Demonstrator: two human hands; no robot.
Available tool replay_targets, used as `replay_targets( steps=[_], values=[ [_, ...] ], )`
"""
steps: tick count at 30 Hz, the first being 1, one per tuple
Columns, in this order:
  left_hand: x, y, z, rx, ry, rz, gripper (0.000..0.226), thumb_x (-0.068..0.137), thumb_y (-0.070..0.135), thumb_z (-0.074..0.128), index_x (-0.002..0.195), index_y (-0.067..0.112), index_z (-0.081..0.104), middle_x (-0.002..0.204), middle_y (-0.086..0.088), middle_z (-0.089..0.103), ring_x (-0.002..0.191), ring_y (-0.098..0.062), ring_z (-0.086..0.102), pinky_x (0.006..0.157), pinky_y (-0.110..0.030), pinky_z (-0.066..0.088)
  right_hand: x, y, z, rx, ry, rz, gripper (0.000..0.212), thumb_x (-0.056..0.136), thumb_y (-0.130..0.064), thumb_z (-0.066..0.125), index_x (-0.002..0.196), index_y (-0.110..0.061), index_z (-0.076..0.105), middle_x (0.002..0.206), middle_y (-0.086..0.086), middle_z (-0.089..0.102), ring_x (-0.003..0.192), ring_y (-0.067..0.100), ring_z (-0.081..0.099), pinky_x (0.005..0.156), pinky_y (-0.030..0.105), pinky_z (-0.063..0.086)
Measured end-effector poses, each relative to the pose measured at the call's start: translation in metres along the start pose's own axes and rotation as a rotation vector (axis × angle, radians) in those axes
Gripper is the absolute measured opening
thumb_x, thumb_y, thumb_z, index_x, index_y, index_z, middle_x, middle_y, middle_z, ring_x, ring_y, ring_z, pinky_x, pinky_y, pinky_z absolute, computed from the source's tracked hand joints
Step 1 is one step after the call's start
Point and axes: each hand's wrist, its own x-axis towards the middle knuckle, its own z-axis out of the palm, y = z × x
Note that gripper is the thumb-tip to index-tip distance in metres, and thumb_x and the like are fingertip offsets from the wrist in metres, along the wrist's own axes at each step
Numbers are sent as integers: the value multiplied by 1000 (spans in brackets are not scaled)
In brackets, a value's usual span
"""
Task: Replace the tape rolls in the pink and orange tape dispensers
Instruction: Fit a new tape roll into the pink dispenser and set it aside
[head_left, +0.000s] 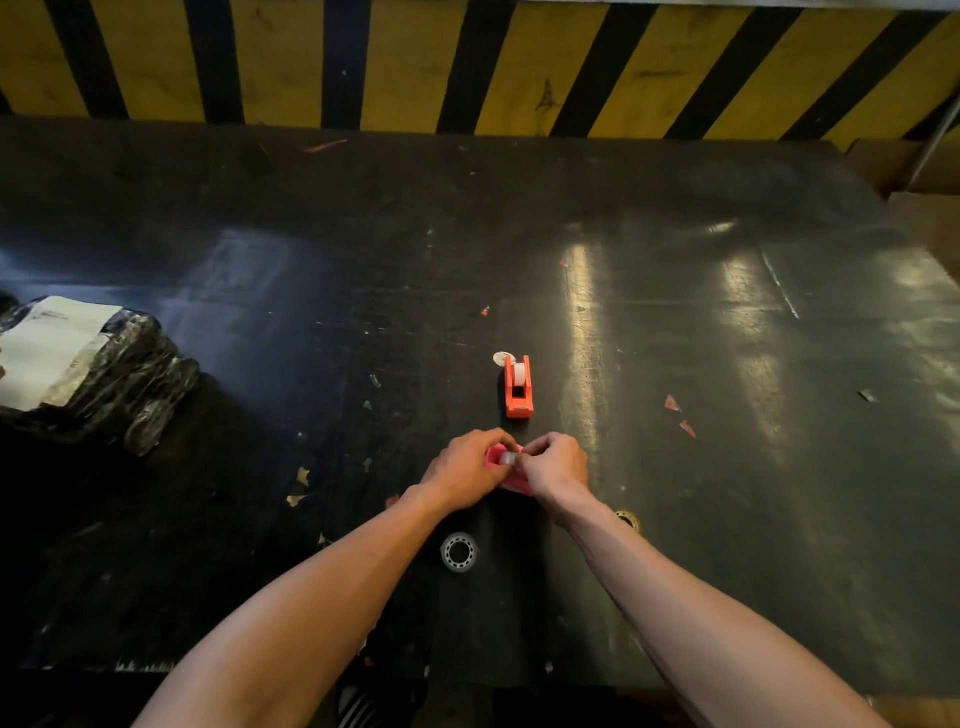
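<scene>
Left hand (464, 467) and right hand (555, 464) both closed around pink dispenser (497, 458) on counter (675, 322); orange dispenser (518, 387) just beyond.

A single wide-angle view from the person's head looks forward and steeply down onto the scuffed black desk (311, 312). Both bare forearms enter from the bottom edge and converge just below the picture's centre, where the hands sit fairly near the lens. The far edge of the desk runs across the upper quarter, with a yellow-and-black diagonally striped wall (467, 62) beyond it. Straight lines bow toward the corners. No second view is given.
</scene>
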Motion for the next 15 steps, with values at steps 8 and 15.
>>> replay_targets(
  steps=[8,15],
  values=[
    [-2,0,3,26,44,-8,27,89,38,71,115,37,63,126,3,63,113,-17,61,97,-46,54,15,21,-34,67,-11,95,15,79,-11,76,75,-20,66,90,9,73,85,25,70,76,38,59],
    [-5,1,5,-13,73,-19,26,91,34,71,115,35,64,128,3,63,116,-17,60,97,-41,53,18,41,-51,207,-93,198,13,84,3,69,79,-8,65,70,10,66,57,16,58,50,24,45]
  ],
)
